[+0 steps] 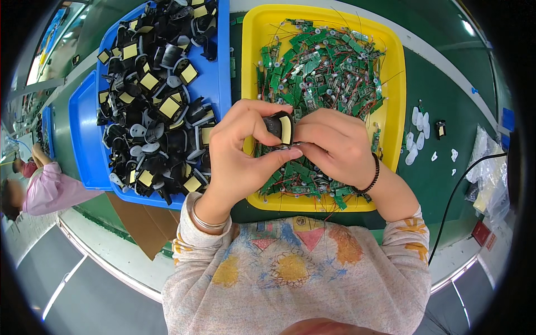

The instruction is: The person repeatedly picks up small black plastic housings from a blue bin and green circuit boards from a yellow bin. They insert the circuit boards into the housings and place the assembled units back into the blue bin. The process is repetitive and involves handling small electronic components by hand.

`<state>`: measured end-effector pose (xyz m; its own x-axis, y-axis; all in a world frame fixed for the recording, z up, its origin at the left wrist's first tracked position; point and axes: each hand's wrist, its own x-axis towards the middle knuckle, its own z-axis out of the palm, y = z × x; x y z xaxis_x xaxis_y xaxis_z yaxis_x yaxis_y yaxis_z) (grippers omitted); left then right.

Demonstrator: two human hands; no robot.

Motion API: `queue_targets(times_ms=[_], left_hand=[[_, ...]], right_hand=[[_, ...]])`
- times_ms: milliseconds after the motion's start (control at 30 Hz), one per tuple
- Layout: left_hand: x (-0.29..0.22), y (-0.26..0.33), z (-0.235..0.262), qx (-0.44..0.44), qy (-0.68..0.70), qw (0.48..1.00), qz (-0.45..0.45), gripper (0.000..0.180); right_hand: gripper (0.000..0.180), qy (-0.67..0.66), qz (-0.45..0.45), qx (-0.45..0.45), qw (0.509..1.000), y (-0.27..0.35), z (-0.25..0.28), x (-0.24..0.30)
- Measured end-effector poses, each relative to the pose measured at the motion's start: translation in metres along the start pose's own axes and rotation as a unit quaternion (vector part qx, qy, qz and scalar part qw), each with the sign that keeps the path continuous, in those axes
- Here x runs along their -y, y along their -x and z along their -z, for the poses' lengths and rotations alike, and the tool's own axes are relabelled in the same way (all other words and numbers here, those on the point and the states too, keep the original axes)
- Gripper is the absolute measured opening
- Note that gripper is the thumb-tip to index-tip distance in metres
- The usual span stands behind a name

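My left hand (240, 148) is closed around a black plastic housing (273, 126) with a pale yellow pad on its side. Fingers above and thumb below pinch the housing over the near part of the yellow tray. Against its right side, my right hand (338, 146) is closed with the fingertips pressed together at the housing's lower edge. Whatever lies between those right fingertips is hidden. Under both hands, a heap of green circuit boards (312, 67) with thin red and black wires fills the yellow tray (395, 50).
At the left, a blue tray (222, 72) is piled with black housings (159, 100) bearing yellow pads. White oval pieces (420, 125), a single black part (440, 129) and clear plastic bags (487, 167) lie right. A black cable (455, 187) curves there. Another person (56, 187) sits far left.
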<state>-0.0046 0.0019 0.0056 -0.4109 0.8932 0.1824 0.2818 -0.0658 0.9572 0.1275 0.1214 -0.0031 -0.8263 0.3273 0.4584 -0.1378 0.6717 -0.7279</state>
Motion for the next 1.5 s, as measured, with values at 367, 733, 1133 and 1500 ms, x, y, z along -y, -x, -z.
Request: queue_targets(times_ms=[367, 733, 1133, 1500], left_hand=[[0.004, 0.001, -0.001, -0.044, 0.041, 0.997, 0.039, 0.034], [-0.004, 0.001, 0.002, -0.028, 0.110, 0.991, 0.066, 0.030], [-0.003, -0.003, -0.003, 0.044, 0.305, 0.938, 0.155, 0.041], [0.001, -0.001, -0.008, 0.037, 0.222, 0.962, 0.157, 0.039]], right_hand=[[0.018, -0.040, -0.029, 0.011, 0.999, -0.006, 0.008, 0.002], [0.011, -0.367, -0.236, -0.013, 0.900, 0.003, 0.009, 0.003], [0.014, -0.492, -0.326, -0.011, 0.807, -0.001, 0.012, 0.003], [0.015, -0.487, -0.314, -0.009, 0.815, 0.000, 0.011, 0.004]])
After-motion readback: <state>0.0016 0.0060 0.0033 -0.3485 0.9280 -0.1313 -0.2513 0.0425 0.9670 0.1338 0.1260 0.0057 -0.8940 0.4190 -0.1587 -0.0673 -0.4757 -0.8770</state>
